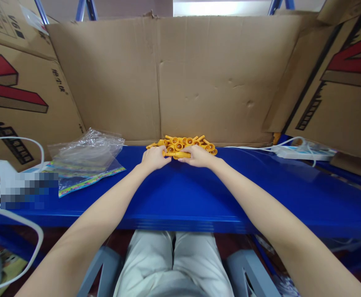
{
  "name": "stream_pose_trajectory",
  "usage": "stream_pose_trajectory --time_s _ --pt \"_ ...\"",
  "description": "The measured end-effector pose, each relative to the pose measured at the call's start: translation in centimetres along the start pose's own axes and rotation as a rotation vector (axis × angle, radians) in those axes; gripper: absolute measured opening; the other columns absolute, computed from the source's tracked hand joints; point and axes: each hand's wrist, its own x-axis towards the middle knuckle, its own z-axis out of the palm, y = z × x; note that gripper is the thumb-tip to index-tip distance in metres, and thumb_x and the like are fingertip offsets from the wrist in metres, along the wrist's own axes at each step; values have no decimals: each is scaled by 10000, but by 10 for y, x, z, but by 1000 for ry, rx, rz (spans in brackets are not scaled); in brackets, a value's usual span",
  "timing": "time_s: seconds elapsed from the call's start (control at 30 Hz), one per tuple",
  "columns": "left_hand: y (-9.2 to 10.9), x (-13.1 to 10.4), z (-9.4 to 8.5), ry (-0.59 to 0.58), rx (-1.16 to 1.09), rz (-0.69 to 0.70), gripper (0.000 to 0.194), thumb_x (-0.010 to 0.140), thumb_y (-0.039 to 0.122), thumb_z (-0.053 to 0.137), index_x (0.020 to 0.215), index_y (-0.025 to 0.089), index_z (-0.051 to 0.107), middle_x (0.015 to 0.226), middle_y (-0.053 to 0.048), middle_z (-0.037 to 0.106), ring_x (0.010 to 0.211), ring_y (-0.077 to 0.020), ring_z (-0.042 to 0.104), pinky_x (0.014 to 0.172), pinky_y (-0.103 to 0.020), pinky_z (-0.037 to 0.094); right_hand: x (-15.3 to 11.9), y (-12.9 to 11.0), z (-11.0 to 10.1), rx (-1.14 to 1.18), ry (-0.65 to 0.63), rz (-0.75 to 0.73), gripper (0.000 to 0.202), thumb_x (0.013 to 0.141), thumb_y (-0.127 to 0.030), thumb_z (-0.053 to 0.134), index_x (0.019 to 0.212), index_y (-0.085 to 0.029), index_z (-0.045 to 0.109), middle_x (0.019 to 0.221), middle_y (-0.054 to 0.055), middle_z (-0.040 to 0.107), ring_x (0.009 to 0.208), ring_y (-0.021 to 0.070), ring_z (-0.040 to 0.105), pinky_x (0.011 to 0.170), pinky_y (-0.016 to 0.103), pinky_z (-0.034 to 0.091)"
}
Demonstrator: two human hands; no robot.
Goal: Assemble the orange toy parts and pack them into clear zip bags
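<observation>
At the blue tabletop (180, 198), left fingers (164, 162) and right fingers (186, 160) clamp orange plastic (177, 154) between them

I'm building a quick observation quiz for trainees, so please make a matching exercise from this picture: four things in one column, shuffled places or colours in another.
Things
1. Orange pieces
2. Clear bags
3. Tabletop
4. Cardboard panel

Places or colours
A. Blue
B. Upright along the back
C. Heaped at the left hand and right hand
D. Lying to the left of both hands

Pairs: 1-C, 2-D, 3-A, 4-B
</observation>
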Motion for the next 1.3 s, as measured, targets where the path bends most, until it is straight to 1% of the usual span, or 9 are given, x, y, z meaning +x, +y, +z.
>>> stream_pose_trajectory --time_s 0.3,0.43,0.57,0.9,1.03,1.1,1.17,1.23,1.3 --pt "0 -3 0 4 15 23 359 754 486 572 998 228 626 1004 -69 691 948 -296 646 770 -377 502 1 2 4 21 7 27 245 807 -371 637 891 -154 717 749 47 664 674 160 568 631 251 356" --pt "0 -2 1 30 32 41 347 773 474 547 1004 227 625 993 -72 694 935 -296 653 763 -377 500 1 0 1 62 9 37 231 799 -351 634 845 -137 709 680 28 634 615 140 530 605 246 347" --pt "-1 -1 2 53 47 62 340 786 451 529 1021 221 616 993 -80 695 941 -299 655 757 -376 497 1 0 -1 135 11 24 236 787 -353 629 832 -134 705 669 18 619 603 131 502 598 247 344" --pt "0 -4 -2 120 89 110 294 808 365 517 1051 211 580 1046 -81 662 955 -262 642 755 -329 479 1 0 -5 292 -40 64 271 757 -394 623 728 -127 660 585 -30 461 554 94 377 551 241 282" --pt "-1 -4 -1 125 77 117 282 820 364 518 1053 216 575 1041 -71 644 945 -247 638 774 -323 474 1 1 -4 326 -47 67 314 752 -437 619 710 -127 639 581 -31 461 546 91 375 540 240 278" --pt "-1 -5 -1 118 39 115 337 826 404 525 1105 220 559 1076 -73 628 963 -250 632 785 -332 478 1 3 -2 324 -30 66 327 747 -452 623 735 -126 650 599 -20 504 560 102 415 543 240 305" --pt "0 -6 -1 121 -40 124 502 808 466 557 1248 237 481 1176 -80 591 1024 -254 611 814 -339 483 1 7 -3 321 12 94 323 741 -438 637 782 -120 672 644 7 573 594 124 481 565 249 352" --pt "0 -7 0 137 -132 140 694 781 494 593 1381 259 337 1284 -85 529 1108 -256 572 862 -350 481 3 13 -7 361 107 161 312 737 -390 651 870 -110 692 724 44 641 641 150 548 604 263 404" --pt "-2 -6 2 151 -204 149 742 789 454 593 1422 261 260 1329 -91 496 1167 -255 536 912 -368 468 8 21 -13 426 260 253 333 740 -340 648 970 -104 691 801 76 680 676 167 592 633 274 444"
